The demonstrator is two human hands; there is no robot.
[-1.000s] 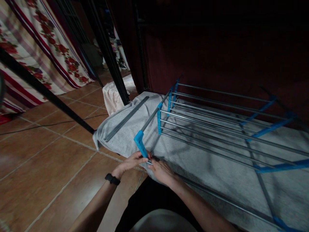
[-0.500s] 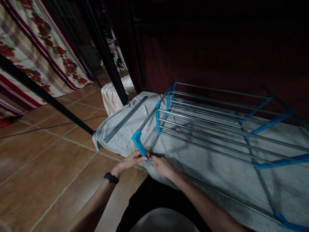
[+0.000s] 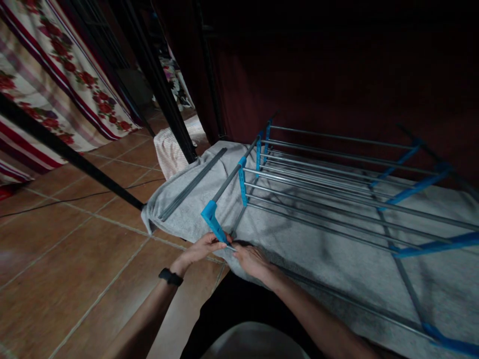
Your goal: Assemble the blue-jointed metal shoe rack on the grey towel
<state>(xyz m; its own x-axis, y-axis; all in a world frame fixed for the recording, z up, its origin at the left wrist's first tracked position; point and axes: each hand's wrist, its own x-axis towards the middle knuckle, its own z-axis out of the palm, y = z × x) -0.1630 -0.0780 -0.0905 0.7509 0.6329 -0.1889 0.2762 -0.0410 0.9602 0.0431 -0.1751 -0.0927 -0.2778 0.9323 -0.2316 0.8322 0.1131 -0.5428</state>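
A drying rack (image 3: 299, 174) of grey metal rods and blue plastic joints stands on a grey cloth. At its near left corner, a blue plastic corner piece (image 3: 212, 219) angles down toward me. My left hand (image 3: 204, 248), with a black band on the wrist, is closed around the lower end of that piece. Just beside it, my right hand (image 3: 251, 258) grips a thin metal rod (image 3: 231, 248), whose tip meets the corner piece. Whether the tip sits inside the piece is hidden by my fingers. The rod runs on to the right under my right forearm.
Several loose grey rods (image 3: 194, 184) lie together on the grey cloth (image 3: 220, 149) left of the rack. A black metal post (image 3: 168, 99) and a slanting black bar (image 3: 86, 164) stand at the left. A dark cable (image 3: 75, 200) crosses the tiled floor (image 3: 93, 259). Floral curtains (image 3: 63, 75) hang behind.
The view has shifted slightly, so the rack appears a little further left. Both hands stay at the corner piece, and the rod tip still touches it.
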